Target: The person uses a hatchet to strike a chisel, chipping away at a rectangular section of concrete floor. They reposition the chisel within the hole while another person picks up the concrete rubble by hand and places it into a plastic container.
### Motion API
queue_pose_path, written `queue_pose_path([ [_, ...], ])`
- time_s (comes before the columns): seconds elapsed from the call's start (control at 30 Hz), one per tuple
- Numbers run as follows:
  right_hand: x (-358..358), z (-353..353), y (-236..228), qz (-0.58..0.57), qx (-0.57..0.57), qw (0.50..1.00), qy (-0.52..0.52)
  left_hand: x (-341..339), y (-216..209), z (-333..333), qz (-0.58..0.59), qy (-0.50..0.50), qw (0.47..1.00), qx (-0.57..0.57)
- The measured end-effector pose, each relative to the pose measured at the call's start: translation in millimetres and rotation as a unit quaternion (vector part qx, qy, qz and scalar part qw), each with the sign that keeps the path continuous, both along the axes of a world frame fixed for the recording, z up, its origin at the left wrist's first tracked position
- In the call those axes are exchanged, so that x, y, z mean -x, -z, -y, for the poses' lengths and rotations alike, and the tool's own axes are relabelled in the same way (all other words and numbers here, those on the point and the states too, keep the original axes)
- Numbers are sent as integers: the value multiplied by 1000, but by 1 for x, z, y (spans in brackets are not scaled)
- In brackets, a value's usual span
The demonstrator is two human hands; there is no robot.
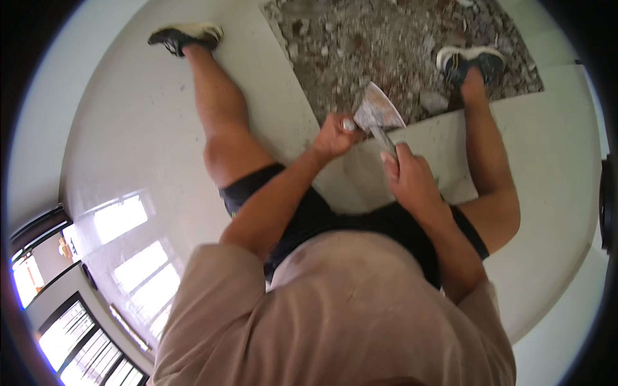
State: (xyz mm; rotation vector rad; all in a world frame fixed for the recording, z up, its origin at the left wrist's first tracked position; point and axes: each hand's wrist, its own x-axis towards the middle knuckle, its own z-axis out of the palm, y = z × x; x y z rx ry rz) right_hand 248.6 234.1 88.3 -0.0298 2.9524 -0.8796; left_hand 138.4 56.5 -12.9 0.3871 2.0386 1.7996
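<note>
My right hand (pixel 414 177) is closed round the handle of a scraper (pixel 378 110), which has a wide, flared blade smeared with grey and brown. The blade points away from me, over the near edge of a patch of broken rubble (pixel 360 48) in the floor. Just left of the blade, my left hand (pixel 336 135) is closed, its thumb beside the blade's corner. Its inner fingers are hidden, so what they hold, if anything, does not show.
I sit on a pale, glossy tiled floor (pixel 154 122), legs spread. My left shoe (pixel 187 37) rests on tile, my right shoe (pixel 473 64) on the rubble. Loose stones and chips fill the patch. Barred windows (pixel 87 347) lie at the lower left; walls curve round both sides.
</note>
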Motion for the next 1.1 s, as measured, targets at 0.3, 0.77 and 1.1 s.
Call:
queue_pose_path([
  [0.3, -7, -20, -105, 27, 429, 870, 240, 79, -102, 61, 36, -289, 900, -325],
  [0.77, -230, -208, -119, -141, 86, 814, 557, -46, -193, 318, -150, -573, 800, -102],
  [1.1, -288, -188, 40, 25, -19, 865, 502, -127, -117, 384, 15, -557, 827, 67],
])
